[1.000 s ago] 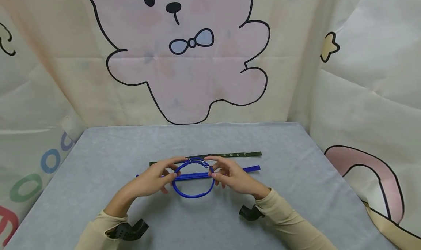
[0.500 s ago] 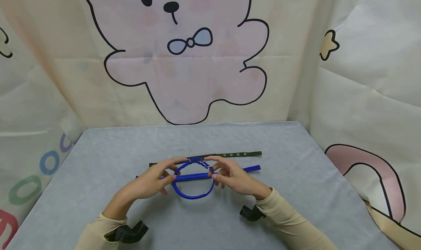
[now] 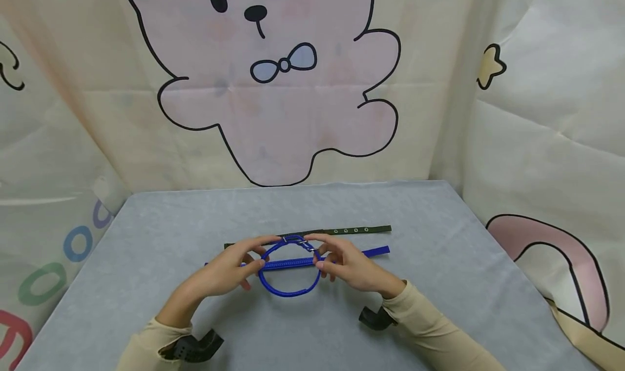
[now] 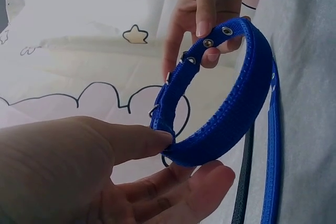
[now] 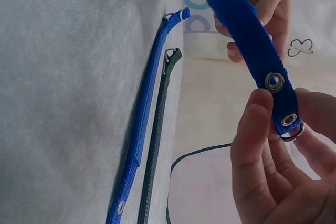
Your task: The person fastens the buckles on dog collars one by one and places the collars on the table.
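Observation:
A blue dog collar with metal eyelets is fastened into a loop and held above the table by both hands. My left hand pinches its left side between thumb and fingers. On the opposite side, my right hand pinches the strap near the eyelets. The left wrist view shows the collar's padded band and, along its far side, the buckle hardware. Behind the loop, a second blue collar lies stretched out flat, partly hidden by the hands. A dark green collar with eyelets lies beyond it.
A pale grey cloth covers the table. Cream curtains with cartoon prints enclose its back and sides. Black wrist mounts hang beneath both sleeves.
Both hands keep their hold on the looped collar with almost no movement. The whole head view has shifted slightly.

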